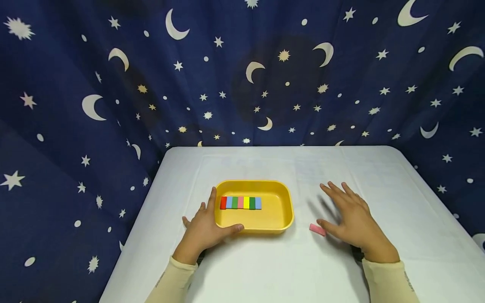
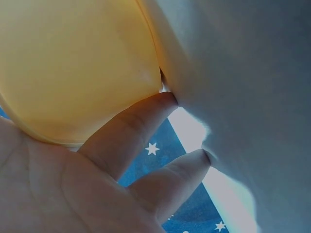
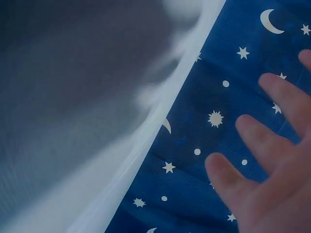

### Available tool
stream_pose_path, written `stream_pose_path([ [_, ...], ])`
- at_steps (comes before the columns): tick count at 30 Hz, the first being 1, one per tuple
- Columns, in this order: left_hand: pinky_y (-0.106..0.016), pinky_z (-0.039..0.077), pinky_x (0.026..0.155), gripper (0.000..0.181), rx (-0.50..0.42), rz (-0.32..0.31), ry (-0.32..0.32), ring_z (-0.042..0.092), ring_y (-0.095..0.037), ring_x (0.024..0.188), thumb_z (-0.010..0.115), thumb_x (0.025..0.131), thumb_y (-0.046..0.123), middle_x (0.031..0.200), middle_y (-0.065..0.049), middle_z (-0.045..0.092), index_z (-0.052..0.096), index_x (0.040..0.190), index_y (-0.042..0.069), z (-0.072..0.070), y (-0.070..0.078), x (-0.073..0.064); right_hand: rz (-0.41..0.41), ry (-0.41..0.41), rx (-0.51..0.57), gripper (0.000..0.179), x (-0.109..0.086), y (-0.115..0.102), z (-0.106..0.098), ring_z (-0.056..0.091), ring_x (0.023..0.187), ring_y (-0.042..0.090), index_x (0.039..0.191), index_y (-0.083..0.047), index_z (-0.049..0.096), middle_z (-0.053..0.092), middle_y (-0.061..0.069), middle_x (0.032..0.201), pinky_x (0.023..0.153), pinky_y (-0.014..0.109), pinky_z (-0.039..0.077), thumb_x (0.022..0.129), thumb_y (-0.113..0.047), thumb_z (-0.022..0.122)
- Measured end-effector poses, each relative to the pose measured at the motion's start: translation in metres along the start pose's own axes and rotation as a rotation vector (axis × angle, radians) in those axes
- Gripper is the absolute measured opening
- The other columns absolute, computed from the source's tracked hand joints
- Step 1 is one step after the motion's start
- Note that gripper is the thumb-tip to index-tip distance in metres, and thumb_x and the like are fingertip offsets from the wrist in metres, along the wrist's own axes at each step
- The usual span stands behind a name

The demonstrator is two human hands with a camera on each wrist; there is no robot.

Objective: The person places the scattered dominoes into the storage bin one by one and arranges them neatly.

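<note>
A yellow tray (image 1: 278,214) lies on the white-covered table. Inside it, a row of several small coloured blocks (image 1: 241,203) runs side by side from the left wall: red, blue, green, pink and yellow among them. My left hand (image 1: 204,229) rests against the tray's front left corner, thumb along the front wall and index finger by the left wall. In the left wrist view, straight fingers (image 2: 131,128) reach beside the yellow wall. Spread over the table, my right hand (image 1: 350,221) holds nothing; its thumb is close to a loose pink block (image 1: 317,229).
White cloth (image 1: 265,269) covers the table, whose back edge meets a dark blue curtain (image 1: 235,97) with moons and stars. The curtain also hangs along the left and right sides.
</note>
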State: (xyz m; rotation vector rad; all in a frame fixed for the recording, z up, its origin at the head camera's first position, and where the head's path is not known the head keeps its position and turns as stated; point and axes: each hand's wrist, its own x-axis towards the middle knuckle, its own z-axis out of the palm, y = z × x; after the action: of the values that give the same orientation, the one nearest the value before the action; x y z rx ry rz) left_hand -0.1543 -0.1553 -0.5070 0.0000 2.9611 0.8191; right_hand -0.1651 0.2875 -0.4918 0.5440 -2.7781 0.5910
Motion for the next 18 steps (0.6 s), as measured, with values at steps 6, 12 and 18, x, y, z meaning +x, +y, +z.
stream_pose_path([
  [6,-0.094,0.006,0.1,0.149,0.012,0.009,0.005,0.037,-0.04,0.152,0.06,0.057,0.105,0.158,-0.013,0.051,-0.005,0.17,0.034,-0.0023,0.0006,-0.0001,0.05,-0.071,0.001,0.117,0.0005,-0.0005,0.0022,0.021,0.155,0.05,0.166,-0.033,0.035,0.039,0.014,0.167,0.113,0.08,0.015,0.069,-0.063,0.093],
  [12,-0.093,0.006,0.101,0.151,0.015,-0.004,-0.01,0.037,-0.039,0.152,0.06,0.056,0.106,0.159,-0.013,0.05,-0.006,0.171,0.033,-0.0041,0.0017,-0.0014,0.143,-0.227,0.032,0.143,-0.0028,-0.0001,0.0018,0.009,0.157,0.051,0.169,-0.041,0.023,0.038,0.015,0.167,0.116,0.079,0.003,0.051,-0.07,0.098],
  [18,-0.093,0.006,0.101,0.15,0.011,0.002,-0.009,0.037,-0.039,0.152,0.061,0.057,0.104,0.158,-0.014,0.051,-0.005,0.171,0.033,-0.0025,0.0015,-0.0019,0.161,-0.268,0.037,0.137,-0.0063,0.0021,0.0009,0.013,0.156,0.053,0.168,-0.038,0.027,0.045,0.015,0.162,0.114,0.08,0.006,0.054,-0.052,0.102],
])
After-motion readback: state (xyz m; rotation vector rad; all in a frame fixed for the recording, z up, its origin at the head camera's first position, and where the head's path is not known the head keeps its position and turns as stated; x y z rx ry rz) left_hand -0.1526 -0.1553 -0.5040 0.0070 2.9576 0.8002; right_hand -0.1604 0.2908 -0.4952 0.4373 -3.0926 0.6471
